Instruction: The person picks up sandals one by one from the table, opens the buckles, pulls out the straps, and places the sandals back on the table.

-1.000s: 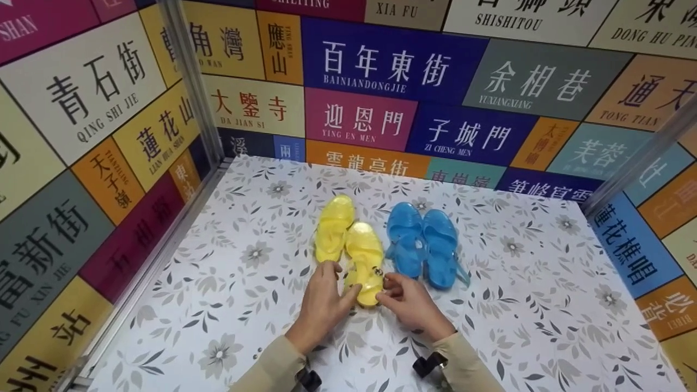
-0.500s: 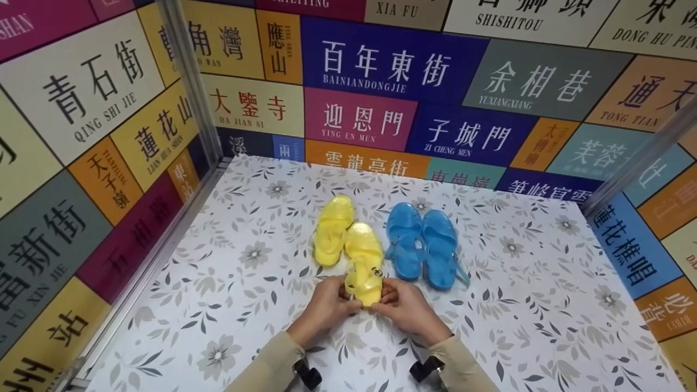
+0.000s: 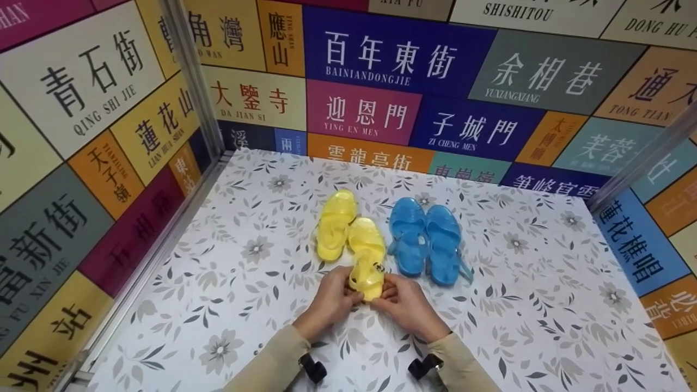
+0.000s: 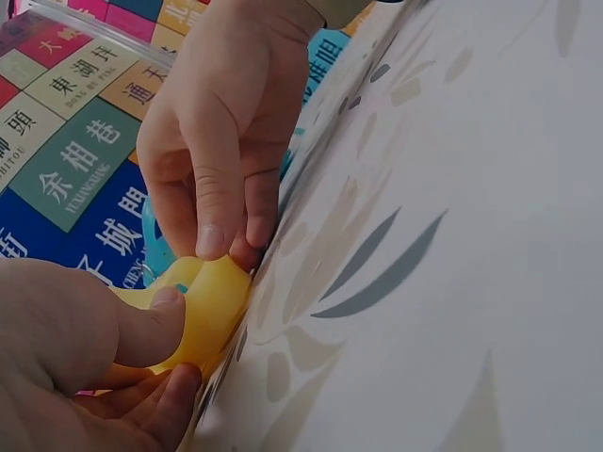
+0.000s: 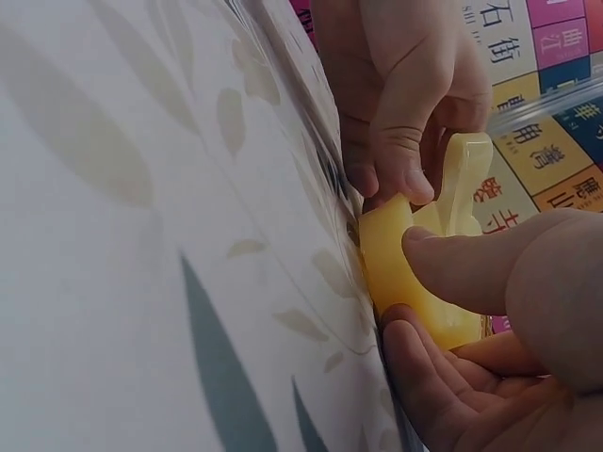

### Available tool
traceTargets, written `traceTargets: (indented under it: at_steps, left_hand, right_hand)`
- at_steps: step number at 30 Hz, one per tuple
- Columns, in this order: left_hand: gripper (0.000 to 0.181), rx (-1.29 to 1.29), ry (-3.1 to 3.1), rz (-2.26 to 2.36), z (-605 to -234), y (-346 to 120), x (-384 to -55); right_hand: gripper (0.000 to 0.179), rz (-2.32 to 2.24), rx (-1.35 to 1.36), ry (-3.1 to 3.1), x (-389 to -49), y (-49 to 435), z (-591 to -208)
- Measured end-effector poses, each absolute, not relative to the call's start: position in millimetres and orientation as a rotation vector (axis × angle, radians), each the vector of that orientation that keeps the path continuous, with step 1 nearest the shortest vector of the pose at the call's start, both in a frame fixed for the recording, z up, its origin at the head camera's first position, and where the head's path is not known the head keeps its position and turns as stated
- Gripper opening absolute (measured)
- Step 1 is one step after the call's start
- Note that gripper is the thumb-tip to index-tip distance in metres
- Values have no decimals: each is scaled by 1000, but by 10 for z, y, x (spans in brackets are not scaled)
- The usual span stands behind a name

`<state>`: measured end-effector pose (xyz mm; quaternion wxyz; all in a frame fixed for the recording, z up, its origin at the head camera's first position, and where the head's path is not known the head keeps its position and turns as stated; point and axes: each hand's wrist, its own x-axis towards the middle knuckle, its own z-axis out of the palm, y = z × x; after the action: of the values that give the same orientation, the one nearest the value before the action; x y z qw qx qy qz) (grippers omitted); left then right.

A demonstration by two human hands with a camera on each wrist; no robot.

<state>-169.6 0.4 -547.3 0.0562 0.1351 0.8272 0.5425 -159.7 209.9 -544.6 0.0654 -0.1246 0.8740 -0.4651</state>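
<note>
A yellow jelly sandal (image 3: 366,239) lies toe-away on the table, its heel between both hands. My left hand (image 3: 329,298) pinches the heel's left side, and my right hand (image 3: 411,305) pinches its right side. In the left wrist view, the left thumb lies on the yellow heel (image 4: 212,306) with fingers low against its side. The right wrist view has the right thumb on top of the heel (image 5: 386,254); a piece of yellow strap (image 5: 464,184) stands up beside the left hand. A dark-and-white button (image 3: 379,267) shows at the strap's right side.
A second yellow sandal (image 3: 334,226) lies just beyond, to the left. Two blue sandals, a left one (image 3: 407,223) and a right one (image 3: 442,231), sit side by side on the right. Printed panels (image 3: 397,54) wall in the flower-patterned table (image 3: 218,305).
Both hands have come from the sandal's sides down to its heel and closed on it; the left then shifted slightly up along the side. The head view has tilted a little downward. Other sandals stay put.
</note>
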Motion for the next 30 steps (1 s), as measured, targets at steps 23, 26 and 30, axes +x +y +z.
traceTargets:
  at_steps: [23, 26, 30]
  left_hand:
    - [33, 585, 2724, 1634, -5485, 127, -1926]
    - [32, 552, 2736, 1650, -5475, 159, -1948]
    - [30, 529, 2774, 1633, -5457, 194, -1972]
  right_hand:
    - [39, -1368, -238, 2764, -1770, 1977, -5416]
    - [31, -1377, -226, 2781, -1791, 1956, -5401]
    - [26, -1395, -198, 2806, -1822, 1924, -5385]
